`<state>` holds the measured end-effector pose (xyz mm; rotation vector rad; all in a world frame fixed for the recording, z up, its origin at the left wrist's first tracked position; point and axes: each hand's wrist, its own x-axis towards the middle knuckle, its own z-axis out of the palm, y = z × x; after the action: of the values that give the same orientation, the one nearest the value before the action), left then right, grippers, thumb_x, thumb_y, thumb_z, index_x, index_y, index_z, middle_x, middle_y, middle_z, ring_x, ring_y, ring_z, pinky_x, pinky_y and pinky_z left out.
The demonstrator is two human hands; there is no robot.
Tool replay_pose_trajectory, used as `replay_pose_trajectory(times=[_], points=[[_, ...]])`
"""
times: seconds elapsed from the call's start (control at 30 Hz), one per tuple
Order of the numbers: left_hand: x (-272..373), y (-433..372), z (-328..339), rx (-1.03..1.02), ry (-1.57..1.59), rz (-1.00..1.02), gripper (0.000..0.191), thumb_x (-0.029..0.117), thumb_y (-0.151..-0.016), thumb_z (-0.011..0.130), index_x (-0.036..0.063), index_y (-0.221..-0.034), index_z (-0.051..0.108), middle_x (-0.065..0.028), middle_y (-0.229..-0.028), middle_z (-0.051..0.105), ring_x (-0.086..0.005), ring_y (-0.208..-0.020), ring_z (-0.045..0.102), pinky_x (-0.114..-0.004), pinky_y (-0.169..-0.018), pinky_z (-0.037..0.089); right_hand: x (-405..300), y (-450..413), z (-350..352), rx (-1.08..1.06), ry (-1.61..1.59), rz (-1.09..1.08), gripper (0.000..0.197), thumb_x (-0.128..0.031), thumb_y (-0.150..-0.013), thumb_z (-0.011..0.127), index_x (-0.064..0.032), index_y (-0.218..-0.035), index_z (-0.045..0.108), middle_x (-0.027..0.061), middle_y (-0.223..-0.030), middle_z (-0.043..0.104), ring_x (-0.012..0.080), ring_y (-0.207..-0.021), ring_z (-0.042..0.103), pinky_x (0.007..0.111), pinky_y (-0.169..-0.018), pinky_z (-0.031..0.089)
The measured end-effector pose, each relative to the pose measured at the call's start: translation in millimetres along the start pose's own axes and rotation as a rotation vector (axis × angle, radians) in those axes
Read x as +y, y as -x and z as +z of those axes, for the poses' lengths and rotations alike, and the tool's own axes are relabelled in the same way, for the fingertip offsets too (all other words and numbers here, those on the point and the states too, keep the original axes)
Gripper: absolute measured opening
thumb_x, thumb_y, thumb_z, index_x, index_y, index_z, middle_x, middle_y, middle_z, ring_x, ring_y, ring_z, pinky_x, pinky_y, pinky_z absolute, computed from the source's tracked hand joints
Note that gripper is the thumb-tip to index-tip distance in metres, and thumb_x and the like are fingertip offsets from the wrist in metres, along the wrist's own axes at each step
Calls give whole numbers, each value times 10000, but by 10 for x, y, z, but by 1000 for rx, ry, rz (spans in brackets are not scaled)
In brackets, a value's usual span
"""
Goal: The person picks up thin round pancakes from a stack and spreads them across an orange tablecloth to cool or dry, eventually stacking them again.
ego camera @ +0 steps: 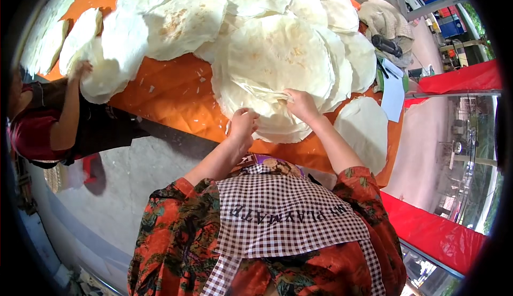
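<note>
Large, thin, pale flatbread sheets (276,55) lie in overlapping stacks in front of me, some with light brown spots. My right hand (300,102) grips the folded near edges of several sheets between thumb and fingers. At the near left side of the same stack is my left hand (243,124), its fingers curled by the rim of the lower sheets; whether it pinches one cannot be made out. A single oval sheet (362,133) lies to the right of my right forearm.
An orange cloth (176,95) covers the table. At the left, a co-worker's hand (82,69) touches another sheet. White paper (392,95) with a pen, a black cylindrical object (386,45) and a crumpled beige cloth (384,19) lie at the right. More flatbreads cover the far side.
</note>
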<state>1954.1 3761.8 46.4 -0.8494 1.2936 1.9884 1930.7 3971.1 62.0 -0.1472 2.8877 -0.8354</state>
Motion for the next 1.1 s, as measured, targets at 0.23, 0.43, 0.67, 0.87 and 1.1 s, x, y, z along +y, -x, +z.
replay_pose_trajectory(times=[0.23, 0.43, 0.67, 0.87, 1.1], points=[[-24, 71, 72, 69, 168, 32, 408, 2, -810, 546, -5, -1196, 415, -102, -978, 528, -213, -871, 535, -371, -807, 480, -114, 128, 94, 173, 263, -302, 168, -57, -785, 529, -37, -923, 624, 110, -896, 658, 290, -817, 623, 378, -698, 508], [-84, 12, 14, 16, 270, 39, 348, -7, -803, 544, -5, -1140, 456, -96, -914, 535, -199, -819, 533, -345, -739, 481, -89, 156, 257, 321, 289, -359, 152, -50, -784, 516, -34, -908, 602, 89, -945, 642, 287, -846, 600, 380, -706, 503], [-123, 132, 56, 104, 119, 108, 289, 2, -820, 518, -22, -1106, 482, -90, -955, 552, -206, -890, 543, -336, -796, 475, -204, 189, 401, 171, 272, -331, 182, -98, -819, 554, 0, -971, 580, 141, -1021, 609, 297, -965, 582, 373, -844, 487], [-278, 30, -168, -27, 151, 166, 335, -38, -817, 496, -45, -1149, 450, -107, -1056, 514, -209, -967, 529, -321, -881, 466, -263, 398, 388, 116, 251, -279, 379, -184, -845, 587, -36, -1184, 500, 124, -1208, 533, 290, -1173, 474, 383, -977, 398], [-227, 155, -175, 138, 203, 171, 440, -19, -819, 501, -37, -1243, 385, -92, -1079, 507, -177, -925, 520, -275, -785, 452, -194, 411, 420, 68, 270, -247, 611, -239, -753, 704, -52, -1280, 456, 121, -1308, 474, 295, -1235, 424, 396, -1042, 342]])
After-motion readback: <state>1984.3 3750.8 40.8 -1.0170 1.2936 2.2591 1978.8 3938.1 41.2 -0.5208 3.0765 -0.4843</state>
